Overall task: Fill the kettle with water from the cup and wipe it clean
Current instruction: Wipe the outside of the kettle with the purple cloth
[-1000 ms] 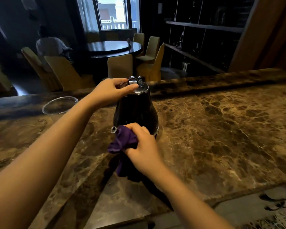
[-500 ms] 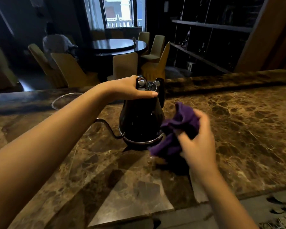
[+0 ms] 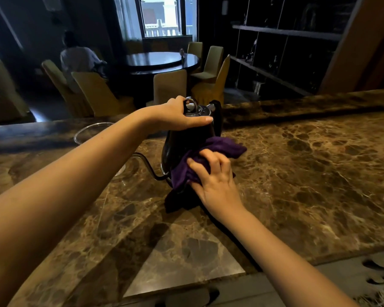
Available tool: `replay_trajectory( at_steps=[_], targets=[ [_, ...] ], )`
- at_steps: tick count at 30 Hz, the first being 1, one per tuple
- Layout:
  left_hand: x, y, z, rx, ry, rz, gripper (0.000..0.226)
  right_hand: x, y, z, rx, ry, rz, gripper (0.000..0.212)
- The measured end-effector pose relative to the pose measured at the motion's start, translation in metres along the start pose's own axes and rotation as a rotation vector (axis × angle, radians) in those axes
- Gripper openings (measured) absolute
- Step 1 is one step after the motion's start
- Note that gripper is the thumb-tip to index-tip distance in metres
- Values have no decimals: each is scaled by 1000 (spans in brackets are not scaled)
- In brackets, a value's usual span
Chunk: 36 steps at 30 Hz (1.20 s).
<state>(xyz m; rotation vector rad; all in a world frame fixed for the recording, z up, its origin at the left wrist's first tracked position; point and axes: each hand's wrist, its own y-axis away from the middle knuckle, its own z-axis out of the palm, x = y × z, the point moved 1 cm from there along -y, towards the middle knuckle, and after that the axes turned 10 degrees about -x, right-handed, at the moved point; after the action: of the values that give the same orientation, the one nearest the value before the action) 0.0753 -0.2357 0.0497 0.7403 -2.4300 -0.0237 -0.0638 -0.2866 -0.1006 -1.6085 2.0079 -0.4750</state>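
A black gooseneck kettle [image 3: 182,145] stands upright on the brown marble counter [image 3: 297,173], its thin spout [image 3: 149,167] curving to the left and its handle at the far right. My left hand [image 3: 182,117] grips the kettle's top, fingers wrapped over the lid beside the metal ring. My right hand [image 3: 215,180] presses a purple cloth [image 3: 220,147] against the kettle's near right side, low on the body; part of the cloth trails down to the counter. A clear glass cup [image 3: 91,135] stands behind my left forearm, largely hidden by it.
The counter has a raised back ledge [image 3: 297,107] behind the kettle. Beyond it are a round dark table [image 3: 162,60], several yellow-green chairs, a seated person [image 3: 78,58] at the far left, and dark shelving [image 3: 286,52] on the right.
The kettle has been turned so its spout points left. My right hand lifted the cloth away to the right, then brought it back against the kettle's lower right side.
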Motion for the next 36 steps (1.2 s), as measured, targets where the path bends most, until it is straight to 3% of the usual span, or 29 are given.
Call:
replay_trajectory(
  at_steps=[3, 8, 15, 20, 31, 36],
  targets=[
    [-5, -5, 1, 19, 19, 3, 95, 9, 20, 5, -78, 31, -26, 45],
    [-4, -7, -2, -5, 16, 15, 91, 19, 20, 0, -120, -201, 159, 45],
    [-5, -7, -5, -69, 40, 89, 76, -6, -11, -11, -25, -473, 265, 64],
    [-10, -10, -8, -115, 55, 94, 88, -3, -44, -17, 53, -593, 269, 64],
    [-12, -17, -9, -106, 64, 156, 94, 22, -68, -5, 133, -833, 352, 53],
    [-18, -20, -10, -112, 54, 170, 110, 39, -42, 3, 10, -806, 544, 39]
  ],
)
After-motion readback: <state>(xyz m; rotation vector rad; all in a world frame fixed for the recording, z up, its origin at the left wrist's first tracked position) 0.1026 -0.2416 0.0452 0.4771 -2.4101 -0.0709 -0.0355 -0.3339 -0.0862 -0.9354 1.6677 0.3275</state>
